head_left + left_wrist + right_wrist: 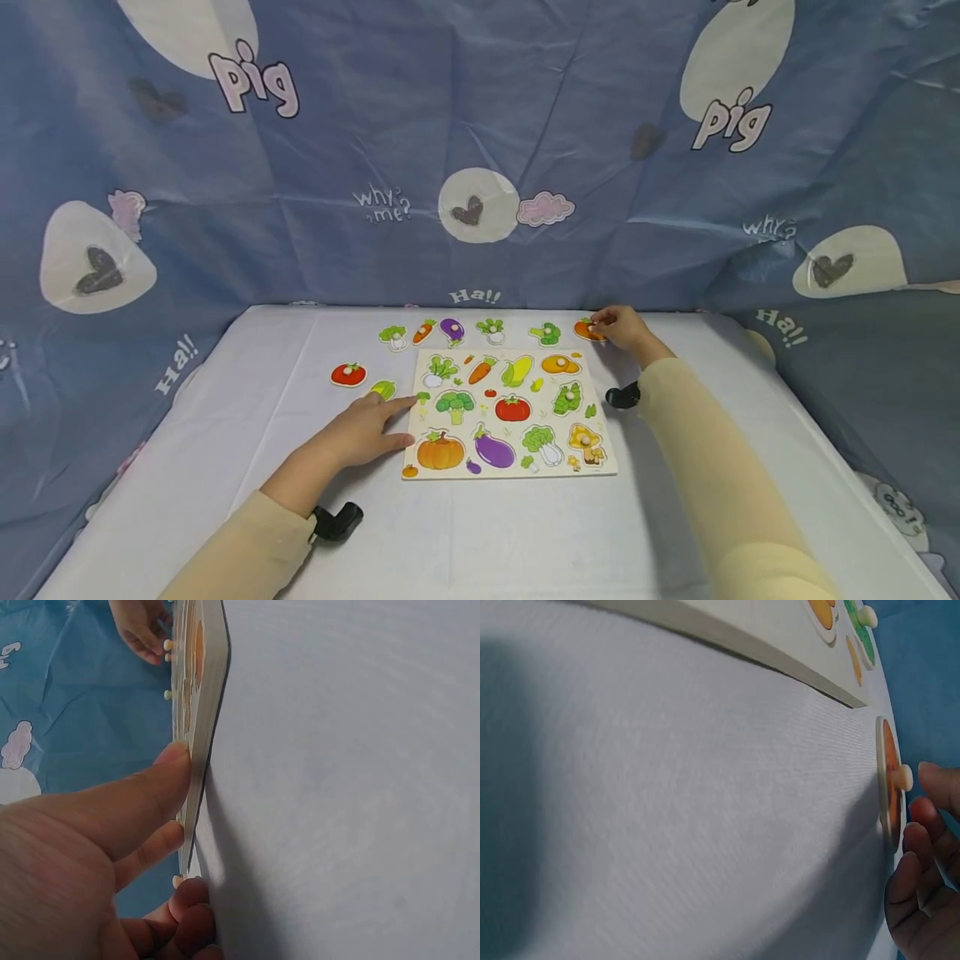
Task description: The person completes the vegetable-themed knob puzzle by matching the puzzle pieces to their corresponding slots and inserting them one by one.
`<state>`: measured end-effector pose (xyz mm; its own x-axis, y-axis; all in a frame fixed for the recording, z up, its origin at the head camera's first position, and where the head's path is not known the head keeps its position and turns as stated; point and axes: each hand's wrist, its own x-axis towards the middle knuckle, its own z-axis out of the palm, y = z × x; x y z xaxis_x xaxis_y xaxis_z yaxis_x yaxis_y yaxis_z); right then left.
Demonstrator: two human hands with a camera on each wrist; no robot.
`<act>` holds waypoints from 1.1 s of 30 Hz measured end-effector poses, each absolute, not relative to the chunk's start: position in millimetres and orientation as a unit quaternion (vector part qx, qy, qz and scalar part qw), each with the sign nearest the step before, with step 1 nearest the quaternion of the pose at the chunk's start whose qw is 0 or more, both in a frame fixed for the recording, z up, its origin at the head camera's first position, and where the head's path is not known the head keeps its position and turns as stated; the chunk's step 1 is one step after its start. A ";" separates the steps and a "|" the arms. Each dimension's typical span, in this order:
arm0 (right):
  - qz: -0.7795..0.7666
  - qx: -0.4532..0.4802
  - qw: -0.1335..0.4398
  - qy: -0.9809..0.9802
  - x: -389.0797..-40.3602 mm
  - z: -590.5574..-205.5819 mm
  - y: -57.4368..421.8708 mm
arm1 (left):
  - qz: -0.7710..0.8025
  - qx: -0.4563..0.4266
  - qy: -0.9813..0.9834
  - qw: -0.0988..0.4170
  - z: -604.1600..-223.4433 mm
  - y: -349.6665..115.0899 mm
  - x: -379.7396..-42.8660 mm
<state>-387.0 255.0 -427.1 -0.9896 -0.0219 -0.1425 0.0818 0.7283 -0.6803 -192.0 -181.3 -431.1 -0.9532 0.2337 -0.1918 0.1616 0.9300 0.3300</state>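
My right hand point(621, 327) is at the orange pumpkin piece point(587, 330) beyond the board's far right corner. In the right wrist view, my bent fingers point(922, 862) and thumb are beside its wooden knob point(904, 778), with a small gap showing. My left hand point(367, 432) rests at the left edge of the wooden vegetable puzzle board point(480, 477), thumb and forefinger extended to that edge. Its other fingers are bent lower down in the left wrist view. A green corn-like piece point(384, 388) lies partly hidden behind the left hand.
Loose knobbed pieces lie behind the board: a leafy cabbage point(393, 337), carrot point(424, 331), eggplant point(452, 332), white radish point(492, 331) and broccoli point(547, 334). A tomato piece point(348, 374) lies to the left. The mushroom point(587, 443) sits in the board. A patterned blue cloth point(420, 258) stands behind.
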 end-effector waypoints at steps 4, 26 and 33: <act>-0.370 0.021 0.080 0.925 -387.5 -430.6 252.5 | 0.156 0.098 0.976 0.118 -430.8 -180.6 -191.9; -0.323 0.013 0.082 0.943 -387.4 -436.5 248.7 | 0.162 0.090 0.976 0.115 -428.5 -177.8 -190.2; -0.334 -0.003 0.077 0.940 -380.6 -430.9 248.6 | 0.165 0.091 0.975 0.114 -425.8 -177.7 -187.9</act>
